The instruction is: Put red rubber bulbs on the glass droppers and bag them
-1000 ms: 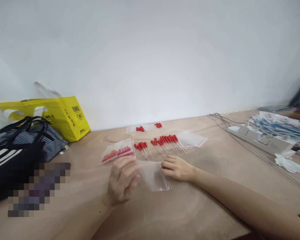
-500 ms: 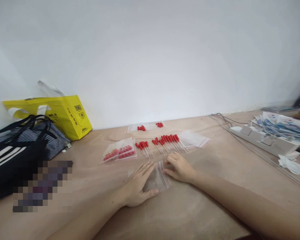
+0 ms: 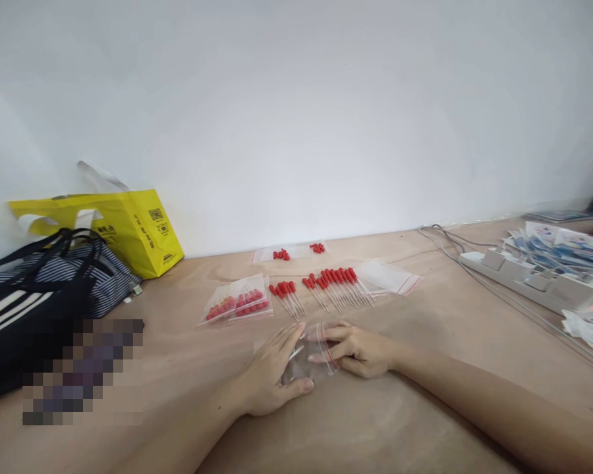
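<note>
My left hand lies flat on a clear zip bag with a red line at its mouth; the fingers are stretched and the thumb spread. My right hand reaches into the mouth from the right, its fingers extended and seen through the plastic. A small white streak shows in the bag, glare or something thin, I cannot tell. Beyond my hands lie droppers with red bulbs and clear stems: a small group on the left and a larger row on the right.
Zip bags holding red-bulbed droppers lie left, flat zip bags right. More red bulbs sit by the wall. A yellow bag and dark bag stand left. A power strip with cables lies right.
My right hand has gone from a curled position beside the zip bag's mouth to fingers stretched inside it. My left hand stays flat on the bag.
</note>
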